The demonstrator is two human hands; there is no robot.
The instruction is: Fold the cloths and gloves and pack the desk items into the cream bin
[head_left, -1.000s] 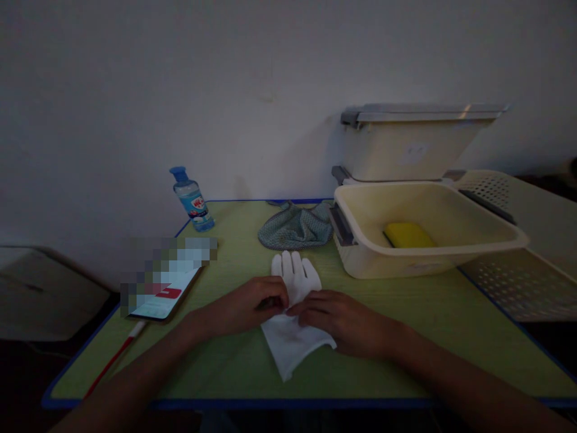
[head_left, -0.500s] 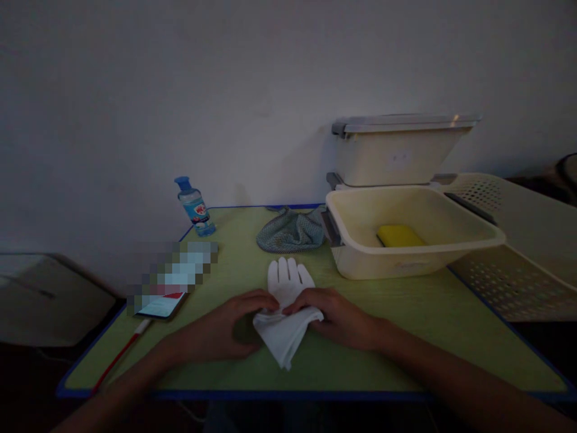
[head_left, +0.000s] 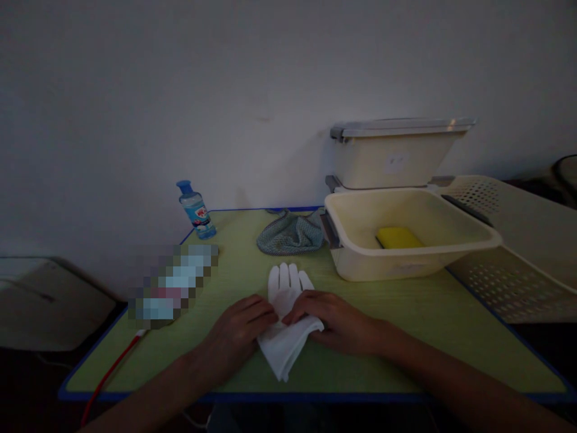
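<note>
A white glove (head_left: 285, 352) lies at the middle of the green tabletop, its fingers pointing away from me and its cuff end folded or bunched toward me. My left hand (head_left: 246, 325) presses in at the glove's left side, fingers curled together onto the fabric. From the right, my right hand (head_left: 327, 319) pinches the glove near its palm, thumb underneath and fingers bent over the cloth. Both sets of fingertips nearly meet over the glove, and they cover part of its thumb side.
A grey-blue cloth (head_left: 288, 234) lies beyond the glove. To the right a cream basin (head_left: 360, 261) holds a yellow sponge (head_left: 399, 237), with a lidded box (head_left: 394, 159) behind it. At left stand a blue bottle (head_left: 197, 210) and a blurred phone (head_left: 180, 288) on a red cable (head_left: 110, 370).
My left hand has closed in on the glove's left edge; before, its thumb and fingers were spread wide apart. My right hand keeps its grip almost unmoved.
</note>
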